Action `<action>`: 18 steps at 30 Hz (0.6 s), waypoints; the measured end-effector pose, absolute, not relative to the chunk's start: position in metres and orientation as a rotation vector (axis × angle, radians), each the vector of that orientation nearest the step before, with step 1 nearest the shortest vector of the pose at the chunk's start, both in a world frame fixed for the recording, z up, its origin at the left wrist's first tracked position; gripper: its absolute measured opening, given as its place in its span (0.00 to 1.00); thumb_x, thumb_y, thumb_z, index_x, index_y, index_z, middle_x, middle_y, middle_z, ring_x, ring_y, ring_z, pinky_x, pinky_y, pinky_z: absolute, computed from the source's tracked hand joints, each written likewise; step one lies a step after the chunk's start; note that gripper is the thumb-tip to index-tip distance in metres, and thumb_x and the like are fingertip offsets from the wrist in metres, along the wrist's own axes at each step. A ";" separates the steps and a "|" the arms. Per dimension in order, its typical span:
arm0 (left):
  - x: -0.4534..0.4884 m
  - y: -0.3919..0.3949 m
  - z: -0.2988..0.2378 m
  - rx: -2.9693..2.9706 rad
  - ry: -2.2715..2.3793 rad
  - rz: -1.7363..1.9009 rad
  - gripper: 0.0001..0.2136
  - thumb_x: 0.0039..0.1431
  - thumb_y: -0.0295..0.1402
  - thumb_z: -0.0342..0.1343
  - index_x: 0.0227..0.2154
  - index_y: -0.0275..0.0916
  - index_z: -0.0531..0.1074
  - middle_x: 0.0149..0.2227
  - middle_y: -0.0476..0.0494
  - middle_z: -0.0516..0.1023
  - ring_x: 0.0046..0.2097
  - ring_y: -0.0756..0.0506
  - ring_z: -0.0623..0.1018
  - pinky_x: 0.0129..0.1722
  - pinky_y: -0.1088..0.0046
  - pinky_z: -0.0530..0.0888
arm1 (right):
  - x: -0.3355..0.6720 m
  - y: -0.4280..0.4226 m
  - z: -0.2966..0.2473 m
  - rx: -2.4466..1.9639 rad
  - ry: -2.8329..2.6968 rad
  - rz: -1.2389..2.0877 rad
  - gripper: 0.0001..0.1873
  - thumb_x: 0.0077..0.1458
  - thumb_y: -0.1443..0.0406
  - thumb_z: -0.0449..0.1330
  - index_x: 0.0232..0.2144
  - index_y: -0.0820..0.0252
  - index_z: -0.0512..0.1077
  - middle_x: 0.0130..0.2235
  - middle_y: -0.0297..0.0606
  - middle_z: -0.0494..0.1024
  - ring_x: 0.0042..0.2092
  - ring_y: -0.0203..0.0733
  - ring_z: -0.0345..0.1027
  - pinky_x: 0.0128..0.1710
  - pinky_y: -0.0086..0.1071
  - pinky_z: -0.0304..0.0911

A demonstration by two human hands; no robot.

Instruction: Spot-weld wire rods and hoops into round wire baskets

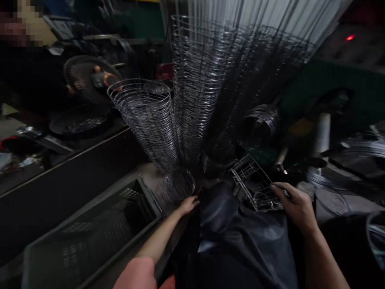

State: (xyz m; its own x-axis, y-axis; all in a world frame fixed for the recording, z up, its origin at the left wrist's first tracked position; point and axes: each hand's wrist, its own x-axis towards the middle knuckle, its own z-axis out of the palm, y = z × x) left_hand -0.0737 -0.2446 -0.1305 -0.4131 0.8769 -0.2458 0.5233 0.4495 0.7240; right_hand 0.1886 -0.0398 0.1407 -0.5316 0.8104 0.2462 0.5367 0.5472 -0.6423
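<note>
My right hand (297, 204) is closed on the near right corner of a small rectangular wire rack (248, 182), thumb on top. The rack lies tilted beyond the black apron (255, 241) over my lap, with a few loose wire pieces seen through its bars. My left hand (189, 204) is beside the apron's left edge, fingers bent together; what they hold, if anything, is hidden. Just beyond that hand, wire rings (180, 182) lie low near the floor, blurred.
Tall stacks of wire rings (195, 88) rise ahead, with a shorter leaning stack (147, 116) to their left. A green plastic crate (90, 237) is at left, a fan (90, 78) behind it. Wire coils (327, 192) and a dark bucket (349, 237) are at right. Another person is partly visible upper left.
</note>
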 end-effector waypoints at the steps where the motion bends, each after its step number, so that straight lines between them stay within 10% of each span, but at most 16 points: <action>1: -0.071 -0.231 -0.120 1.189 2.063 0.801 0.16 0.62 0.39 0.48 0.48 0.35 0.68 0.44 0.36 0.76 0.46 0.43 0.76 0.45 0.68 0.72 | 0.195 -0.048 0.149 -1.086 -2.170 0.683 0.14 0.46 0.50 0.59 0.28 0.52 0.74 0.32 0.38 0.77 0.35 0.46 0.70 0.39 0.36 0.64; 7: -0.026 -0.180 -0.010 1.102 1.500 1.710 0.27 0.64 0.45 0.19 0.64 0.45 0.34 0.64 0.36 0.52 0.63 0.46 0.59 0.55 0.59 0.65 | 0.233 -0.089 0.143 -1.241 -1.352 1.015 0.17 0.49 0.49 0.56 0.29 0.56 0.70 0.22 0.33 0.68 0.22 0.35 0.60 0.21 0.28 0.56; 12: 0.012 -0.186 0.047 0.841 1.263 1.864 0.30 0.57 0.56 0.41 0.60 0.52 0.53 0.64 0.47 0.56 0.64 0.42 0.55 0.62 0.57 0.55 | 0.280 -0.111 0.072 -1.464 -1.195 1.112 0.19 0.47 0.46 0.53 0.25 0.55 0.66 0.18 0.28 0.62 0.16 0.32 0.49 0.15 0.27 0.46; 18: 0.040 -0.182 0.023 0.747 1.365 1.517 0.26 0.48 0.53 0.55 0.48 0.47 0.70 0.54 0.48 0.71 0.61 0.39 0.63 0.62 0.61 0.57 | 0.354 -0.148 0.022 -1.572 -1.599 1.086 0.15 0.36 0.57 0.64 0.10 0.55 0.64 0.14 0.29 0.63 0.20 0.38 0.58 0.22 0.32 0.54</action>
